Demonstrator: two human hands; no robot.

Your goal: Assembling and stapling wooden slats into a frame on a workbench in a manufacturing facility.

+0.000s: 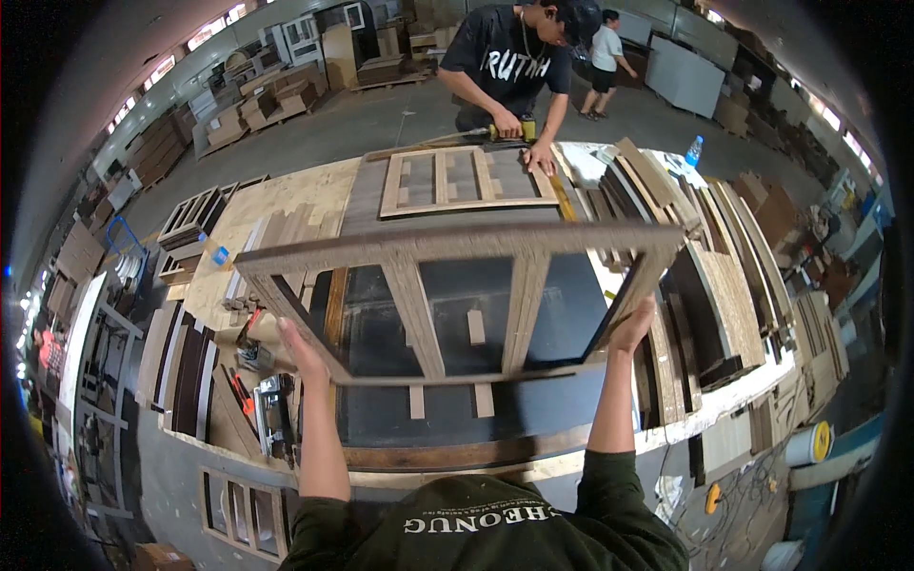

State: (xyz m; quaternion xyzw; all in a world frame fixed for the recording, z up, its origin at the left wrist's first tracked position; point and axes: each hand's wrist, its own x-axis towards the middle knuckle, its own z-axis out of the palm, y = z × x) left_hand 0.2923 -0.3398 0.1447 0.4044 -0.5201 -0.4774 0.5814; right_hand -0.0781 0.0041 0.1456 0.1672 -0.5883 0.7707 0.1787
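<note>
Above the dark counter (562,285), a wooden frame (457,305) with three openings is held up off the surface, tilted so that its far rail sits higher than its near rail. The left hand (303,350) grips the frame's left slanted side piece near the lower corner, fingers wrapped onto the wood. The right hand (630,328) grips the right side piece near its lower corner, fingers closed round the edge. Both forearms rise from the lower edge, in dark green sleeves.

Under the frame, small pale wood blocks (476,326) lie on the counter's dark top. Beyond it, a second, flatter wooden frame (465,181) rests on a grey panel at the far end. A co-worker in a black shirt bends over that end, one hand (541,157) pressed on the flat frame's corner, the other holding a yellow power tool (509,131).

Right of the counter lie stacked boards and strips (705,257), with a blue-capped water bottle (694,152) just beyond them. Left of it, dark planks (186,366) lean in a row, and a hand tool with an orange handle (243,392) lies near the counter's edge. Another frame (243,514) stands on the floor at lower left.
</note>
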